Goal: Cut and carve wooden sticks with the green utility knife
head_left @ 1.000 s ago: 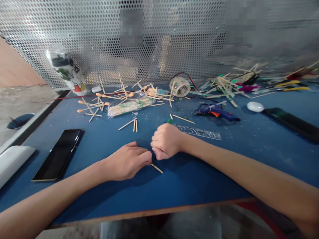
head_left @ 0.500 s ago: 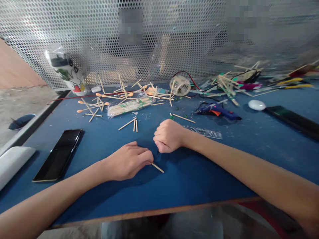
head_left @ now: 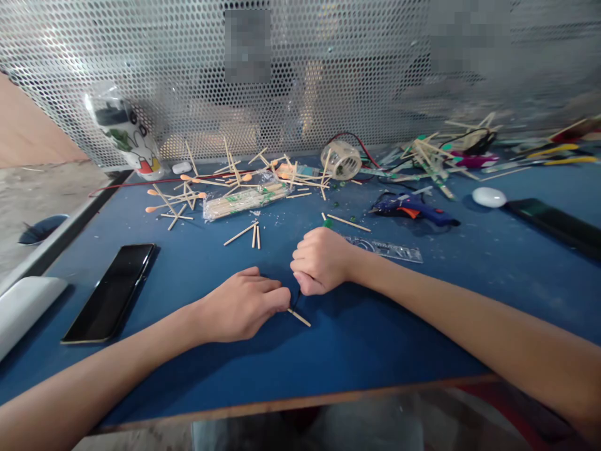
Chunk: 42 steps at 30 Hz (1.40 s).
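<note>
My left hand (head_left: pixel 246 305) rests on the blue table, thumb and fingers pinched on a thin wooden stick (head_left: pixel 299 317) whose free end points toward the lower right. Beside it my right hand (head_left: pixel 322 260) is curled into a fist. A thin dark tip (head_left: pixel 296 299) shows below the fist and reaches down to the stick near my left fingertips; the rest of that object is hidden in the fist. Three short sticks (head_left: pixel 254 235) lie beyond my hands, and another stick (head_left: pixel 348 223) lies past my right hand.
Across the back are joined stick pieces (head_left: pixel 176 203), a bagged stick bundle (head_left: pixel 246 199), a round clear container (head_left: pixel 341 160) and a stick pile (head_left: pixel 429 160). At right lie a blue glue gun (head_left: pixel 413 209) and a white-ended black object (head_left: pixel 489 197). A phone (head_left: pixel 110 293) lies at left.
The dark tip below my right fist now shows longer and reaches the stick. My left hand keeps its pinch almost unmoved. The view has shifted slightly.
</note>
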{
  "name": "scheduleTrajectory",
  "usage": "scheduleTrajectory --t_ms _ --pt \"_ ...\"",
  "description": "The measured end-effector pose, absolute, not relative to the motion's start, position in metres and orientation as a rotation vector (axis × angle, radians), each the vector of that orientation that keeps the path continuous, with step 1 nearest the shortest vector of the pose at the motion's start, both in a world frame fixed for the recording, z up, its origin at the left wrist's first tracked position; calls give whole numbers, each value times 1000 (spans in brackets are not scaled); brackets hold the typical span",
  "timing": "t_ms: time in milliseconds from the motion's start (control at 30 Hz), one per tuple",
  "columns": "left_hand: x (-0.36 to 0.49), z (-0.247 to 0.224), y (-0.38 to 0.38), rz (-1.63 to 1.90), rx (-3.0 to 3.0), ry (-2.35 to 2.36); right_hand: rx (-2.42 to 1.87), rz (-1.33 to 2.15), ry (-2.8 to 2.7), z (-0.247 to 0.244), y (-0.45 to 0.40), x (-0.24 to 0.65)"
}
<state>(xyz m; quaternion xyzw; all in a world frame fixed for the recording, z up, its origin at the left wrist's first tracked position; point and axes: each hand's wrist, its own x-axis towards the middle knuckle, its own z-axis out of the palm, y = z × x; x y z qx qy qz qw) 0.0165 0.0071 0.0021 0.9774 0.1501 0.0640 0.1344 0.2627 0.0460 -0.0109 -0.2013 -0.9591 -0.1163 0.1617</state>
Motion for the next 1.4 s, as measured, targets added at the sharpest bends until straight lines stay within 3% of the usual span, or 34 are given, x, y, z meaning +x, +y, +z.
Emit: scheduleTrajectory --t_ms 1400 --pt "15 9 5 179 2751 459 -568 -272 -2609 -8 49 271"
